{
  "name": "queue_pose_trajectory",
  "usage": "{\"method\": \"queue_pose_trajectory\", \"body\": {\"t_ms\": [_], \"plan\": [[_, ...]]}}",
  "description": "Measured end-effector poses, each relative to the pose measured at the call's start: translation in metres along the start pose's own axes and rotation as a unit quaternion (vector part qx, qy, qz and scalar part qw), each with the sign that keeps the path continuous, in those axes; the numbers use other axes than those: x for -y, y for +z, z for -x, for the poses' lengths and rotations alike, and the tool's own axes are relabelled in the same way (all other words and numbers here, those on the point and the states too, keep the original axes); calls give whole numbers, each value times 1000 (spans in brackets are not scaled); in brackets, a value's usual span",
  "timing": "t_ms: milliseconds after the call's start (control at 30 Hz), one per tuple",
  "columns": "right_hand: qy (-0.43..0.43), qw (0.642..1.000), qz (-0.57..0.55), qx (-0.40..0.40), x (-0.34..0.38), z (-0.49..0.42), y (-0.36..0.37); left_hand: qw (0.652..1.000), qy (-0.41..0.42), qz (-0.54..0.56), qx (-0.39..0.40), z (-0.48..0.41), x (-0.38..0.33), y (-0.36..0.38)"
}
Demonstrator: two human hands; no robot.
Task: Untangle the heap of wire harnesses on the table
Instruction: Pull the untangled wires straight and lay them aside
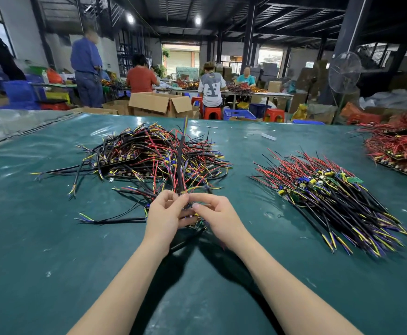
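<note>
The left forearm point(125, 281) and right forearm point(277, 274) are bare along all their visible length, slender and smooth. The left hand point(165, 211) and right hand point(218, 215) are bare too, with slim fingers point(206, 198) and short, rounded nails.

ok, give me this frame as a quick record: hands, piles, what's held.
surface: green table
tangled heap: centre-left, wires crossing every way
left hand: pinches a harness at the heap's near edge
right hand: pinches the same harness
held item: its black cable rises from the hands
aligned pile: right of the hands, wires roughly parallel
red pile: far right, partly cut off
</note>
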State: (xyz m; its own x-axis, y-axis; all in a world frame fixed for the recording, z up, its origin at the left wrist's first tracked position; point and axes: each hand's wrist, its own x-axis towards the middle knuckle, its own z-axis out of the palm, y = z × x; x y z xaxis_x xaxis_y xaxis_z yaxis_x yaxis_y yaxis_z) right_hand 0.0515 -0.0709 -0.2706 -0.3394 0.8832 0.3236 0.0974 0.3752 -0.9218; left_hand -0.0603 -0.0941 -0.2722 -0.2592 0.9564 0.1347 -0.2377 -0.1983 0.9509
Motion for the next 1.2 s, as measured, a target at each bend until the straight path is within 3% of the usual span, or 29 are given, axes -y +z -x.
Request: {"method": "queue_pose_trajectory", "body": {"t_ms": [167, 300, 500, 667, 900, 1067, 1200], "plan": [[11, 994, -78, -77, -2, -4, -5, 988, 58, -136, 43, 0, 2, 1], [9, 991, -115, -68, -2, -6, -13, 988, 22, -101, 110, 4, 2, 3], [6, 992, -119, -45, -4, -7, -18, 988, -75, -47, 124, 1, -2, 3], [11, 992, -106, -66, -8, -8, -15, 985, -29, -125, 111, 3, 4, 0], [19, 998, -57, -10, -7, -5, -26, 988, -46, -107, 105, 1, 4, -4], [47, 994, -92, -48, -6, -6, -31, 972, -47, -140, 180, 0, 3, -8], [91, 979, -155, -100, -8, -8, -34, 967, -61, -104, 225, 0, 5, -7]]}}
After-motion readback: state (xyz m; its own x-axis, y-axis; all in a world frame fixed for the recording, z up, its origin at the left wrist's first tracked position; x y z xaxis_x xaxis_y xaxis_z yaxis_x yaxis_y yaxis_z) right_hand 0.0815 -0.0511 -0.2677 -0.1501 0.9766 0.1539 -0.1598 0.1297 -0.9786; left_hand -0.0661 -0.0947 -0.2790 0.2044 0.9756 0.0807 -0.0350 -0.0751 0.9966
